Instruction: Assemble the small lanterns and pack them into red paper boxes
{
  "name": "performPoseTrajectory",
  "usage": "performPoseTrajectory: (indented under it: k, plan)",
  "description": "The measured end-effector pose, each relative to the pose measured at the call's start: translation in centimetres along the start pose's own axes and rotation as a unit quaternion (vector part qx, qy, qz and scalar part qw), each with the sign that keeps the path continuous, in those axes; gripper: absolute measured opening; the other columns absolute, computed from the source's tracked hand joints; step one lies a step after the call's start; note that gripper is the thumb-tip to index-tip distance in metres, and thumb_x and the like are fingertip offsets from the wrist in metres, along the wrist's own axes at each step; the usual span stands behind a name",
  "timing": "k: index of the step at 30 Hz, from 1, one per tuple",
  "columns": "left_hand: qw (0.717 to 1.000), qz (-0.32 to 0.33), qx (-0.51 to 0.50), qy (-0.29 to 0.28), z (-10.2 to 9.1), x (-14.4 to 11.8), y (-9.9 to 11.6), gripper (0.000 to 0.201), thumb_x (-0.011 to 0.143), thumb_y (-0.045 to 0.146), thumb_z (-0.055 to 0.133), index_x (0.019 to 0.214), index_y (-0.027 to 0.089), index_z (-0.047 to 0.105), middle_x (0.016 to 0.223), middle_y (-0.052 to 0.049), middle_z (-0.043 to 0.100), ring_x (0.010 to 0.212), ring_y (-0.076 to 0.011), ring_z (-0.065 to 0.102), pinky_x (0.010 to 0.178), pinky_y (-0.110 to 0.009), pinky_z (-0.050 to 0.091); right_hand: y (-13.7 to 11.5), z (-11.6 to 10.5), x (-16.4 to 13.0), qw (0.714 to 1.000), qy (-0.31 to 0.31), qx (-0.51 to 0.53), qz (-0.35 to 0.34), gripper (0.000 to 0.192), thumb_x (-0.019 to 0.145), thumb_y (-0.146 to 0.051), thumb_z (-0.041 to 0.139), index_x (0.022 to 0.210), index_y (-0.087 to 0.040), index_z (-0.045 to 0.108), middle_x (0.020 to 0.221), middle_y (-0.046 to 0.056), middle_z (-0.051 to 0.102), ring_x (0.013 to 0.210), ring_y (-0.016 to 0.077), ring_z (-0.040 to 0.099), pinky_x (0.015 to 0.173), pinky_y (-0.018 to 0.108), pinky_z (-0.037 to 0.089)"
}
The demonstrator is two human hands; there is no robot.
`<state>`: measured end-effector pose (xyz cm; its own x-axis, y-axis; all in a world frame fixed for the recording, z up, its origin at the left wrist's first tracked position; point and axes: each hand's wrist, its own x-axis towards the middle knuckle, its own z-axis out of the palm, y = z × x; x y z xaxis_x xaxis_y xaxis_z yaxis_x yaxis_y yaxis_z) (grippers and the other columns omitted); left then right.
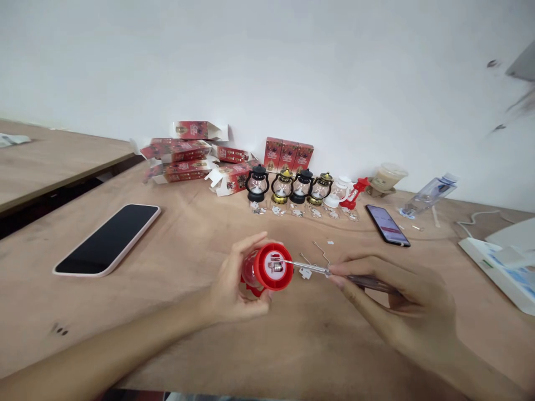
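Note:
My left hand [238, 281] is closed around a small red lantern [267, 248], tipped so that its round base faces me. Inside the base a white disc shows, with small metal parts in an opening. In my right hand [401, 301] is a screwdriver [305, 267] with a clear handle, held between thumb and fingers. Its metal tip reaches the opening in the lantern's base; whether it touches a part there I cannot tell. On the table behind the screwdriver lie a bent wire handle [321, 250] and a small white piece [305, 273].
Several small lanterns [257, 186] stand in a row at the back, small parts [297, 211] before them. Red boxes [184, 150] are heaped behind left. Phones lie left [109, 239] and right [388, 225]. A clear bottle [432, 195] and a cup [387, 179] are at the back right.

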<state>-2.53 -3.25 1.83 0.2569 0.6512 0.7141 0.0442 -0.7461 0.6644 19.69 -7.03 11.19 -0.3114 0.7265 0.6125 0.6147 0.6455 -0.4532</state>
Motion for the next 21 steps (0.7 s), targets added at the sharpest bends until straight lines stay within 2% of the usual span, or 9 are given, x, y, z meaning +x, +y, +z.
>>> performPoseTrajectory:
  k: [4,7,11,14,17,21]
  plan:
    - [1.000,-0.015,0.008,-0.002,0.1,-0.2,-0.4,0.082,0.064,0.009,0.065,0.137,0.022,0.029,0.124,-0.014,0.055,0.111,-0.0262,0.057,0.092,-0.038,0.049,-0.4,0.2,0.3,0.999,-0.017,-0.032,-0.014,0.012,0.082,-0.013,0.058,0.082,-0.023,0.064,0.079,-0.001,0.066,0.061,0.0084,0.063,0.052,0.015,0.053]
    - [1.000,0.000,-0.005,-0.013,0.0,-0.3,-0.7,0.082,0.064,0.010,0.065,0.136,0.021,0.028,0.125,-0.016,0.055,0.110,-0.0271,0.058,0.091,-0.039,0.049,-0.9,0.3,0.5,0.999,-0.015,-0.045,-0.016,0.010,0.082,-0.015,0.059,0.081,-0.024,0.064,0.075,-0.002,0.068,0.058,0.0090,0.064,0.049,0.016,0.052]
    - [0.999,0.049,-0.002,-0.009,-0.3,-0.3,-0.7,0.071,0.071,0.014,0.061,0.135,0.019,0.030,0.126,-0.017,0.054,0.111,-0.0278,0.057,0.093,-0.042,0.047,-0.4,0.6,0.6,0.995,0.029,0.039,0.083,0.009,0.075,-0.027,0.071,0.083,-0.025,0.066,0.073,-0.002,0.071,0.061,0.0120,0.068,0.053,0.017,0.056]
    - [0.997,0.064,0.030,-0.010,-0.4,-0.2,-0.7,0.060,0.077,0.018,0.055,0.133,0.018,0.032,0.124,-0.017,0.054,0.113,-0.0280,0.054,0.092,-0.044,0.046,0.5,1.0,0.6,0.981,0.017,0.112,0.155,0.012,0.075,-0.035,0.071,0.081,-0.024,0.069,0.076,0.001,0.074,0.063,0.0147,0.070,0.053,0.020,0.058]
    - [0.995,0.087,0.039,-0.032,-0.4,0.0,-0.9,0.055,0.079,0.020,0.052,0.131,0.019,0.032,0.123,-0.016,0.053,0.111,-0.0278,0.054,0.089,-0.045,0.048,1.0,1.2,0.5,0.973,-0.011,0.153,0.174,0.010,0.075,-0.034,0.070,0.073,-0.024,0.070,0.074,0.002,0.074,0.065,0.0158,0.070,0.053,0.021,0.057]
    - [0.993,0.098,0.053,-0.045,-0.4,0.0,-1.3,0.055,0.077,0.019,0.052,0.128,0.021,0.032,0.117,-0.014,0.055,0.107,-0.0277,0.055,0.086,-0.047,0.050,1.1,1.3,0.7,0.959,-0.013,0.196,0.206,0.012,0.071,-0.034,0.073,0.068,-0.023,0.068,0.070,0.002,0.073,0.063,0.0158,0.069,0.053,0.022,0.057]
